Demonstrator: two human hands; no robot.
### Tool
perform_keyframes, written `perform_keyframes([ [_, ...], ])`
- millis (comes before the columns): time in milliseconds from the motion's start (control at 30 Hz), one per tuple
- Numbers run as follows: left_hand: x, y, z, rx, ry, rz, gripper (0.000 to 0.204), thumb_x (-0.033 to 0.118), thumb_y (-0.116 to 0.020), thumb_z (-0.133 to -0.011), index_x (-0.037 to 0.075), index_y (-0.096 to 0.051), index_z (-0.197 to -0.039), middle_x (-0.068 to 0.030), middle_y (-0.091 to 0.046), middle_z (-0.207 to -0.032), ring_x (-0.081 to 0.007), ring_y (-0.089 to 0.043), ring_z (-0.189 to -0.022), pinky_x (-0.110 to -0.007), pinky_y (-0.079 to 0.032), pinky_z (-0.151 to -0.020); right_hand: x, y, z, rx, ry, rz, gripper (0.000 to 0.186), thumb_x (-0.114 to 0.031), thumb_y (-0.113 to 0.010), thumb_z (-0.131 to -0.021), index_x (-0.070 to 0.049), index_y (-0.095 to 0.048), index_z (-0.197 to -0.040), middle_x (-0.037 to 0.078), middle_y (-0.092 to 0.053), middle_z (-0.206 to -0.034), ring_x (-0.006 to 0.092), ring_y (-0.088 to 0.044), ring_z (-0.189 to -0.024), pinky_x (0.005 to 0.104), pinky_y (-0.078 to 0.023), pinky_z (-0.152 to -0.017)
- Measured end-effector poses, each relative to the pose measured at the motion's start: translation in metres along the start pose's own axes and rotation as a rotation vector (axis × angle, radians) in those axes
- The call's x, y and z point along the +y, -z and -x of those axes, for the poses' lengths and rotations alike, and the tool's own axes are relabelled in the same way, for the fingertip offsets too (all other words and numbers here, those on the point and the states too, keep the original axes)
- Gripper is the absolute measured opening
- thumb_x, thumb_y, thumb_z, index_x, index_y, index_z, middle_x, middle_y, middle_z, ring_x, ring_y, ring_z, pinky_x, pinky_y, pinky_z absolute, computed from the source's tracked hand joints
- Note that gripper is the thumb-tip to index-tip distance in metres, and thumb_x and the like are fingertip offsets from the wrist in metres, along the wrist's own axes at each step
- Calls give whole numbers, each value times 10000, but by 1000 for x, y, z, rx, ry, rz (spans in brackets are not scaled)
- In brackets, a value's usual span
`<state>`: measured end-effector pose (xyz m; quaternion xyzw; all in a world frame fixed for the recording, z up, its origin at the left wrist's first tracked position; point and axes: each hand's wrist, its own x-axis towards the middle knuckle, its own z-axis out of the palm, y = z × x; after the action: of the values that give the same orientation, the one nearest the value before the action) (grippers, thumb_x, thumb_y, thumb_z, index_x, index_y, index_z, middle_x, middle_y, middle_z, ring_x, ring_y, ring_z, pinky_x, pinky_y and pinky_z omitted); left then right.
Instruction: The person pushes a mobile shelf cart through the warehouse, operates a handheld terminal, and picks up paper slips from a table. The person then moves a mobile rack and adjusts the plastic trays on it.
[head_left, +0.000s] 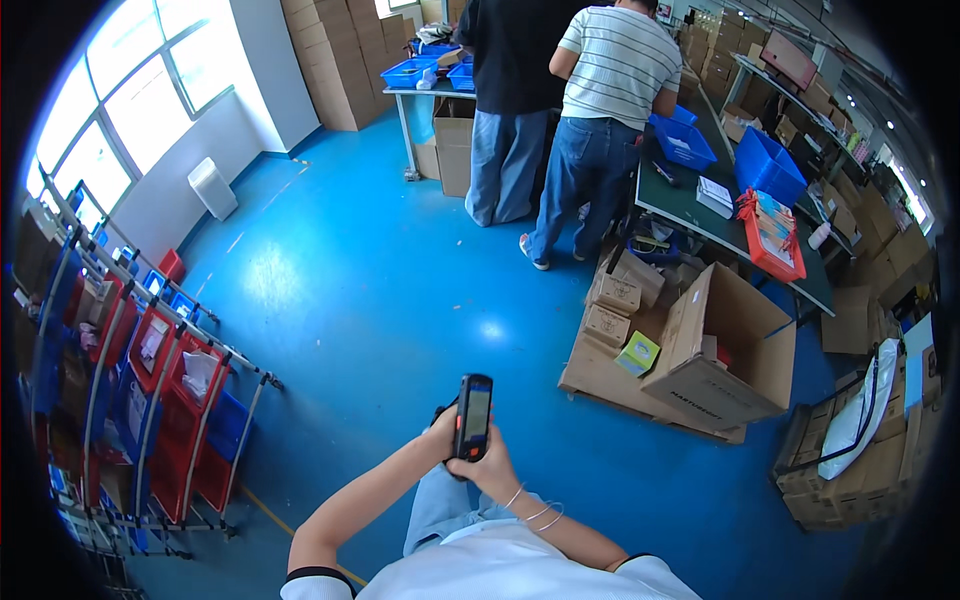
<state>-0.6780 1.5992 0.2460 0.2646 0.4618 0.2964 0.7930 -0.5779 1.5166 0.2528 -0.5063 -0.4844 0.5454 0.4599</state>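
A black handheld scanner-like device with a small screen and orange buttons (473,412) is held upright in front of my body, low in the middle of the view. My left hand (440,434) grips its left side, and my right hand (484,470), with thin bands at the wrist, is closed around its lower right part.
Racks of red and blue bins (195,410) line the left. Two people (612,70) stand at green-topped tables (680,200) ahead. Cartons on a pallet (740,340) and wrapped boxes (840,470) are on the right. Blue floor (360,290) lies between. A white appliance (211,188) stands by the wall.
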Motion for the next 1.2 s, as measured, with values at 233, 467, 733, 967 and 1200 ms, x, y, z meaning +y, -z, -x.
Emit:
perform_keyframes([
  [233,125,-36,-5,-242,-387,142,484,410,-278,-908,87,-376,-1254,-91,-503,-1154,-173,-506,-1016,-274,-412,-829,-83,30,-133,82,233,106,674,-112,-741,-577,30,-336,-1097,136,-534,-906,209,-570,-734,282,-475,-653],
  [467,243,-13,-50,-212,-549,272,500,413,-223,-913,120,-293,-1312,-118,-446,-1236,-237,-513,-1051,-358,-444,-847,-174,14,-242,-55,312,110,487,-327,-639,-722,13,-447,-1013,107,-568,-866,161,-559,-726,219,-445,-633],
  [733,334,11,-84,-373,-523,486,501,410,-205,-917,126,-244,-1328,-149,-448,-1222,-296,-513,-1049,-404,-474,-817,-218,9,-355,148,417,-70,398,-378,-471,-850,-9,-558,-973,93,-605,-857,139,-553,-745,209,-414,-663],
  [967,403,20,-136,-349,-585,333,523,438,-221,-907,126,-243,-1326,-149,-446,-1221,-319,-533,-1012,-405,-485,-795,-259,3,-472,26,452,-236,339,-298,-472,-832,4,-586,-936,81,-611,-827,135,-548,-740,223,-420,-664],
  [1200,455,6,-174,-211,-657,179,537,459,-240,-897,121,-262,-1313,-145,-462,-1195,-320,-553,-978,-405,-496,-771,-287,16,-533,50,404,-170,316,-264,-468,-804,4,-598,-910,78,-611,-815,133,-543,-721,220,-418,-658],
])
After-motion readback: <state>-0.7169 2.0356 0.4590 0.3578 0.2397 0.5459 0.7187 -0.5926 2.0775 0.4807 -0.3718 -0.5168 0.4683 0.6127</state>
